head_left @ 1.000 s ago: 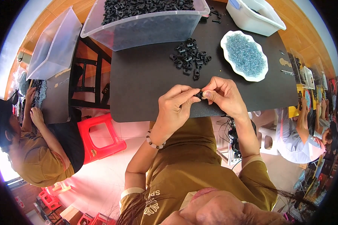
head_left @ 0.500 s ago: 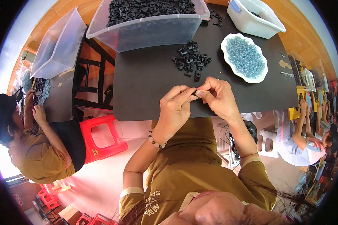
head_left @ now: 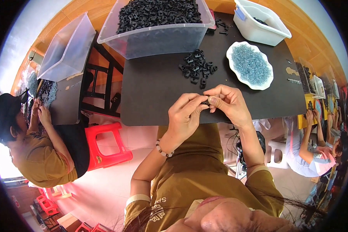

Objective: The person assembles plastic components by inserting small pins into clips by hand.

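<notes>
Black pieces [head_left: 196, 66] are heaped just beyond the grip; one small part [head_left: 206, 103], axis hidden, is pinched between left hand [head_left: 185, 113] and right hand [head_left: 231, 105].

Left of where I grip: red plastic stool [head_left: 118, 157]. Farther left: co-worker [head_left: 42, 160] in black cap [head_left: 8, 110], neighbouring table [head_left: 64, 110], translucent bin [head_left: 71, 50]. Far right of me: another co-worker [head_left: 307, 156], pale clothes.
</notes>
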The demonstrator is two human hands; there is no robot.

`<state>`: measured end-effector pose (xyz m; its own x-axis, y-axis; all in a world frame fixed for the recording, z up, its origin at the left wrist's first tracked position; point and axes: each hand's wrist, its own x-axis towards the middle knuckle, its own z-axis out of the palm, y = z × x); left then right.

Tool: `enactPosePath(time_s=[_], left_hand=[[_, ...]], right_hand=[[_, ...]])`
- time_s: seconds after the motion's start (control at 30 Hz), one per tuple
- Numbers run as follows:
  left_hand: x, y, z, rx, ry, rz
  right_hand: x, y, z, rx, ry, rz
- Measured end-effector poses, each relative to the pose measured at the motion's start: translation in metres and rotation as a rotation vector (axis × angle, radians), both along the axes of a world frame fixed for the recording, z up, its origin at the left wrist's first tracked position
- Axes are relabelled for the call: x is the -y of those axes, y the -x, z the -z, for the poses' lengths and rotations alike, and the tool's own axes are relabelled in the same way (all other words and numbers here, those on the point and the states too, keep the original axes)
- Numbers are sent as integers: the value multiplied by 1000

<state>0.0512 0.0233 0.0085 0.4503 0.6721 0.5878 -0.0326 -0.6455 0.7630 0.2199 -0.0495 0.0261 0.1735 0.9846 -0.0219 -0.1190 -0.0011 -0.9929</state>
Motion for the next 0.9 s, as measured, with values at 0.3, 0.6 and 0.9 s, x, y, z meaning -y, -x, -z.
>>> enactPosePath(time_s=[0.3,0.6,0.9], left_hand=[[-6,-1,9,15,216,33],[-7,1,14,30,165,8],[-8,0,13,66,145,24]], right_hand=[[-4,-1,1,-13,-10,120],[-1,-2,9,-120,-13,41],[0,-1,13,-209,-45,97]])
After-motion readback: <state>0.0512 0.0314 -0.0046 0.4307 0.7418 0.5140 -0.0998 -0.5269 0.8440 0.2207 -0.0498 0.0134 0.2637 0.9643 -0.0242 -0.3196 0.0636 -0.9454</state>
